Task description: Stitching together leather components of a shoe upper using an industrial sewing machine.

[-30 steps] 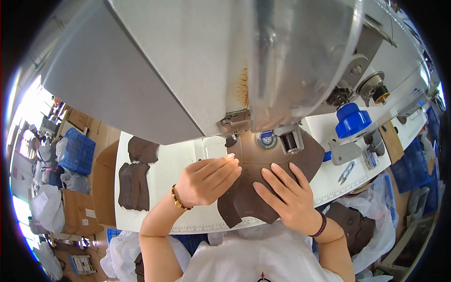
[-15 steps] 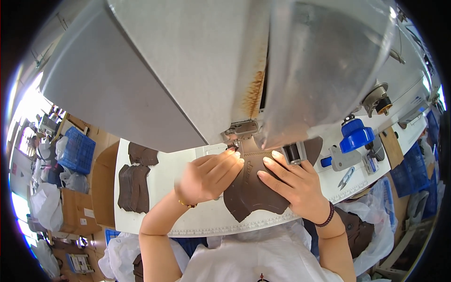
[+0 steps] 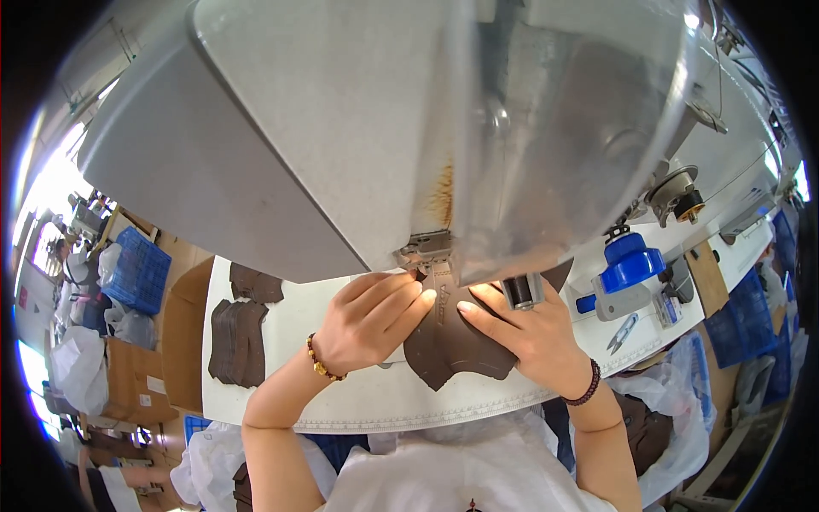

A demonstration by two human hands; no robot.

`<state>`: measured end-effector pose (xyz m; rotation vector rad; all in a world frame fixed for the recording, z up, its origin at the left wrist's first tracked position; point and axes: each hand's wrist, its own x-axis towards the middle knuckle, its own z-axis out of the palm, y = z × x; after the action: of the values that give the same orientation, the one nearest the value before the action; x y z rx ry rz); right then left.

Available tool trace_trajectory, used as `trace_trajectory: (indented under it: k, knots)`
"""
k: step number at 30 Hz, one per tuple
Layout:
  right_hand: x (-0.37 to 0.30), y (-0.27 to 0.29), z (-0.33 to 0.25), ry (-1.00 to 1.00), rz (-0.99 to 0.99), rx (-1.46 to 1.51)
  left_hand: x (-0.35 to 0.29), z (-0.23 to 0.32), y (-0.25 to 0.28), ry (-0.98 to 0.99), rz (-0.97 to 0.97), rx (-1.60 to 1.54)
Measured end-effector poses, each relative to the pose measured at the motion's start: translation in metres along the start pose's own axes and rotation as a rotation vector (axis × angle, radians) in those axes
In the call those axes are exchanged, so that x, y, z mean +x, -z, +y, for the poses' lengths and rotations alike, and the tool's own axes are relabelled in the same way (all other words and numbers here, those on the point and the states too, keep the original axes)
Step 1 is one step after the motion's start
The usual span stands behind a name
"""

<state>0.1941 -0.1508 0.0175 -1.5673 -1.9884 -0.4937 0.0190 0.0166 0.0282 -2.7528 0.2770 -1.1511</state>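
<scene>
A dark brown leather-like panel [image 3: 452,348] lies flat on the white sewing table, its upper end under the sewing machine's needle area [image 3: 426,248]. My left hand [image 3: 373,318] is just left of the needle, fingers drawn together in a pinch. A small dark brown piece [image 3: 421,275] shows at its fingertips, mostly hidden by them. Spread over the panel's right side, my right hand [image 3: 531,334] lies with fingers outstretched and presses on it. A black roller [image 3: 519,293] on a metal bracket hangs over the right fingers and partly covers them.
Stacked brown pieces [image 3: 238,343] lie at the table's left. On the right are thread snips [image 3: 623,334] and a blue-capped machine part [image 3: 630,261]. The large machine head [image 3: 281,128] fills the upper view. A cardboard box [image 3: 186,337] stands beside the table; plastic bags [image 3: 682,401] hang below.
The panel has shifted slightly upward in the view, toward the machine. My left hand's wrist has turned and is no longer blurred; my right hand stays on the panel. The view has shifted a little.
</scene>
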Motion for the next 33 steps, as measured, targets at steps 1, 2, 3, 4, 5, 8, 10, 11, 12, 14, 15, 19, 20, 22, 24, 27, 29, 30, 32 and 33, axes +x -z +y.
trace_trajectory:
  k: [1,2,3,4,5,8,10,11,12,14,15,19,20,22,24,27,29,30,32,33]
  knots:
    - [0.000,0.000,0.000,-0.010,-0.041,0.000,0.000,0.001,0.002,-0.029,0.000,0.025]
    - [0.000,0.001,0.001,0.006,-0.008,-0.010,-0.001,0.001,0.003,-0.048,0.020,0.053]
    - [0.001,0.002,0.003,0.012,-0.019,-0.009,-0.001,0.001,0.002,-0.057,-0.001,0.050]
    - [0.002,0.002,0.005,0.012,-0.059,-0.001,0.000,0.000,0.002,-0.061,0.004,0.032]
    - [0.003,0.003,0.007,0.019,-0.031,-0.006,0.000,0.000,0.001,-0.055,0.020,0.021]
    - [0.008,0.003,0.016,0.001,0.017,0.087,0.000,-0.005,-0.003,-0.072,-0.009,0.003]
    - [0.011,0.001,0.021,-0.010,0.006,0.153,0.000,-0.008,-0.003,-0.064,-0.018,-0.009]
    - [0.011,0.000,0.022,0.001,0.036,0.155,0.000,-0.009,-0.003,-0.045,-0.002,-0.024]
    - [0.011,0.000,0.023,-0.016,0.020,0.170,0.000,-0.009,-0.003,-0.055,-0.025,-0.021]
    - [0.010,-0.002,0.025,-0.030,0.003,0.185,-0.002,-0.010,-0.004,-0.029,-0.035,-0.070]
    - [0.010,-0.002,0.025,-0.026,0.005,0.176,-0.002,-0.010,-0.005,-0.028,-0.033,-0.068]
    - [0.013,-0.004,0.028,-0.074,-0.040,0.189,-0.003,-0.012,-0.007,-0.001,-0.031,-0.052]
    - [0.013,-0.004,0.028,-0.077,-0.017,0.191,-0.003,-0.012,-0.006,0.000,-0.002,-0.036]
    - [0.014,-0.003,0.025,-0.066,0.010,0.160,-0.002,-0.008,-0.004,0.031,-0.055,-0.012]
    - [0.010,-0.002,0.017,-0.023,0.028,0.047,-0.003,0.001,-0.001,0.066,-0.082,0.003]
    - [0.000,-0.009,-0.002,0.081,0.130,-0.045,-0.006,0.018,0.002,0.147,-0.044,-0.005]
    - [-0.004,-0.020,-0.009,0.133,0.232,0.032,-0.010,0.029,0.001,0.149,0.068,-0.130]
    - [-0.007,-0.023,-0.009,0.117,0.252,0.038,-0.013,0.031,0.000,0.141,0.048,-0.137]
    - [-0.011,-0.030,-0.006,0.095,0.249,0.094,-0.018,0.035,-0.004,0.145,0.122,-0.180]
    - [-0.012,-0.031,-0.003,0.107,0.266,0.097,-0.021,0.035,-0.006,0.129,0.099,-0.185]
